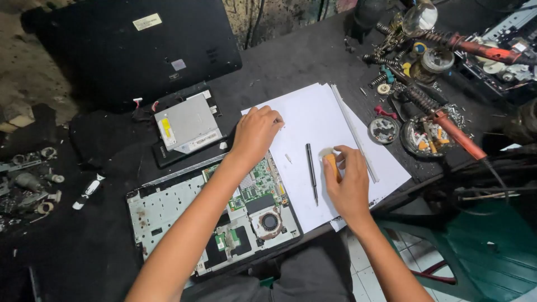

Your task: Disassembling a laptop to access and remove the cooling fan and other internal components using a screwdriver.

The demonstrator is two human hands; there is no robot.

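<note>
My left hand (256,132) rests as a closed fist on the edge of a white sheet of paper (313,114), just above an opened laptop base (162,210) with its green circuit board (254,184) and round fan (270,222) bared. My right hand (348,187) grips a small orange-handled tool (331,166) upright on the paper. A thin dark screwdriver (311,170) lies on the paper between both hands. A tiny white scrap lies beside it.
A silver optical drive (187,128) sits on a black laptop cover (128,50) at the back left. Soldering irons (456,134), coiled stands and small round tins (384,130) crowd the right side. Loose parts lie at the far left. A green chair (492,246) stands below right.
</note>
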